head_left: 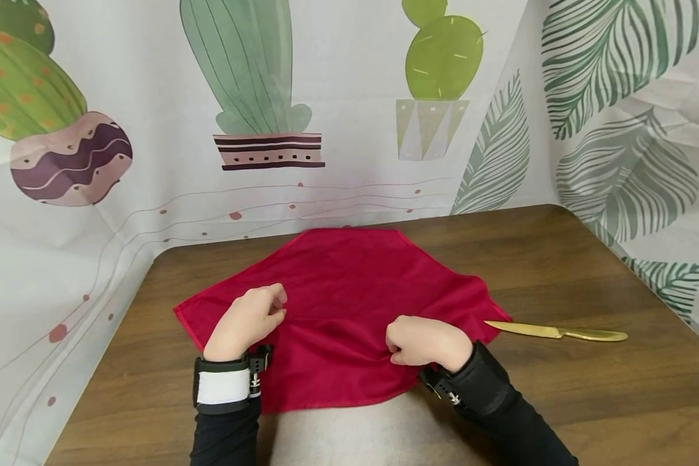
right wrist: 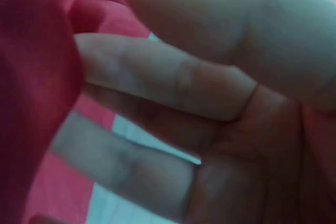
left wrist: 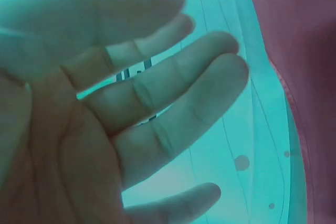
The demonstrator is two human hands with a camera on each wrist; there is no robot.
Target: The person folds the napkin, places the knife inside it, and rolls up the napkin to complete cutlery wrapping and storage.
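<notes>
A red cloth point(head_left: 349, 272) lies spread on the table, with folds running across its middle between the two hands. My right hand point(head_left: 428, 342) pinches a fold near the cloth's front right part; in the right wrist view the thumb and fingers point(right wrist: 131, 72) meet the gathered red fabric point(right wrist: 37, 77), which hides some fingertips. Over the cloth's left part is my left hand point(head_left: 247, 322), its fingers point(left wrist: 184, 103) loosely bent with no fabric between them in the left wrist view. Just right of the cloth lies a gold knife point(head_left: 553, 332), its tip overlapping the cloth's right corner.
The brown wooden table point(head_left: 606, 388) reaches back to a white hanging sheet point(head_left: 361, 149) printed with cacti and leaves. Straps with small devices point(head_left: 224, 385) sit on both wrists, over black sleeves.
</notes>
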